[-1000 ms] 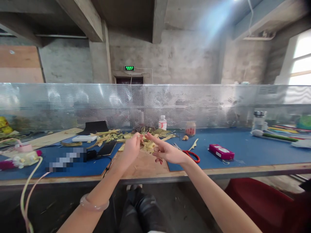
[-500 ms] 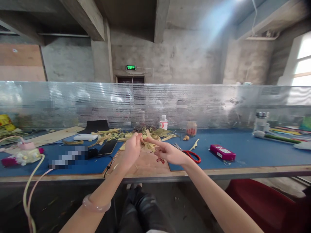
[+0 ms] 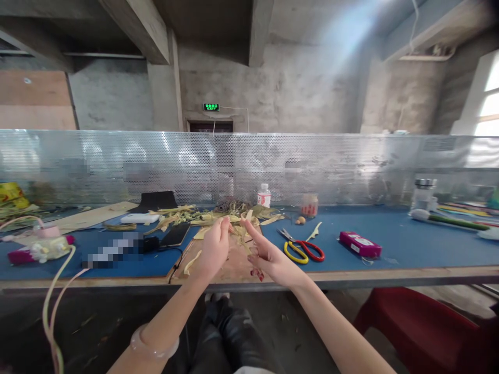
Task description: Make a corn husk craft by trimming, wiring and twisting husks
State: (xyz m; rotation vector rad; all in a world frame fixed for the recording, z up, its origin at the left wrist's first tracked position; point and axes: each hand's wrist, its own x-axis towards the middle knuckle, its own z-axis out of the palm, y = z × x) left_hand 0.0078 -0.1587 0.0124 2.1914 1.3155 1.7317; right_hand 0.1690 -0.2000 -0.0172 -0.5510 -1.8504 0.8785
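A blue table (image 3: 413,244), its front edge running below both hands; a stretch of its top lies between the scissors (image 3: 294,240) and the purple box (image 3: 360,244). Compared with the earlier frame, the scissors' yellow handle is now uncovered beside the right hand (image 3: 268,257). That hand and the left hand (image 3: 214,246) face each other above the wooden board (image 3: 237,269), fingertips apart. A dry leaf strip (image 3: 249,214) shows at the right fingertips; whether either hand pinches anything cannot be told.

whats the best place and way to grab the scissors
Likely by the yellow loop and red loop, coming from the near side: the scissors lie flat, both loops toward the camera, blades pointing away and left.
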